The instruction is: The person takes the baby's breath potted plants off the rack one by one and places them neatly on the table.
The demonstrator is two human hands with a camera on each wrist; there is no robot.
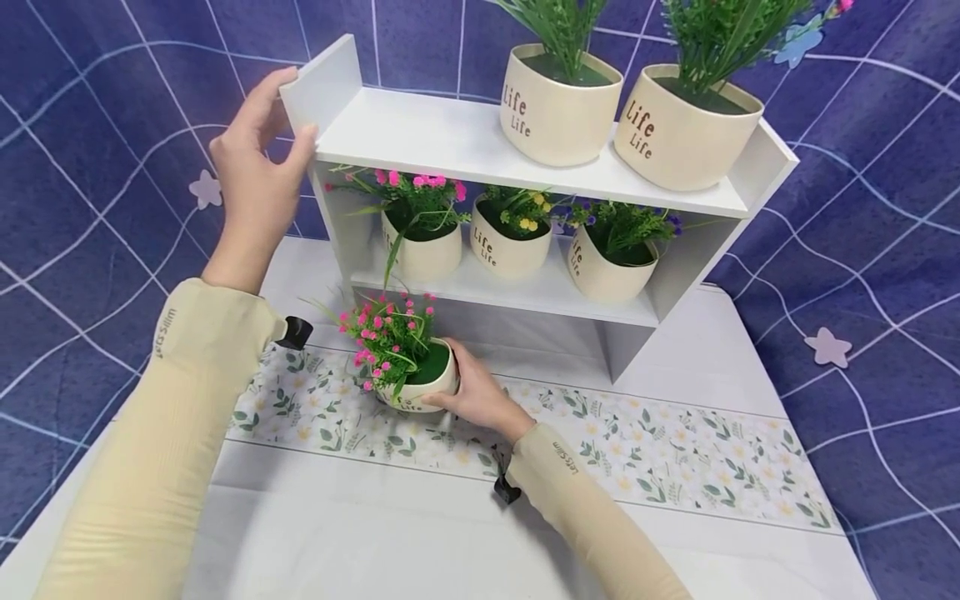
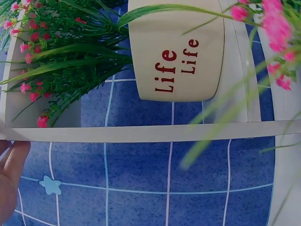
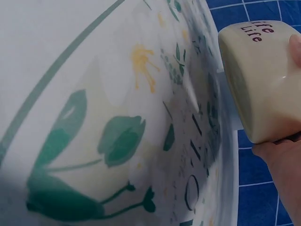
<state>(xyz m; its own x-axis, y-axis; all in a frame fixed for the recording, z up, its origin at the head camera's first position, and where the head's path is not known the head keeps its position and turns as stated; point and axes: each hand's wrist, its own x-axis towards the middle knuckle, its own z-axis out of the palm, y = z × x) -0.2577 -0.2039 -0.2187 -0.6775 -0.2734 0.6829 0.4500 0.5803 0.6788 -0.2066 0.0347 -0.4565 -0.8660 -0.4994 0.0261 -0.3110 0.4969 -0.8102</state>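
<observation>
My right hand (image 1: 480, 392) grips the right side of a cream flowerpot (image 1: 427, 398) lettered "Life", its plant of small pink flowers (image 1: 382, 333) leaning left. The pot tilts leftward, close over the floral runner in front of the shelf's lower opening. In the right wrist view, thumb and fingers hold that same pot (image 3: 263, 89) by its side. At the upper left, my left hand (image 1: 258, 158) pinches the raised end panel (image 1: 322, 83) of the white shelf (image 1: 420, 125), thumb in front and fingers behind. The left wrist view catches only part of this hand (image 2: 11, 174) at the shelf edge.
Two larger potted plants (image 1: 558, 117) (image 1: 686, 142) stand on the top board. On the middle board are three smaller pots with pink (image 1: 423, 250), yellow (image 1: 510, 246) and purple flowers (image 1: 611, 271). A floral runner (image 1: 645, 450) crosses the white table (image 1: 360, 533); a blue curtain (image 1: 82, 217) hangs behind.
</observation>
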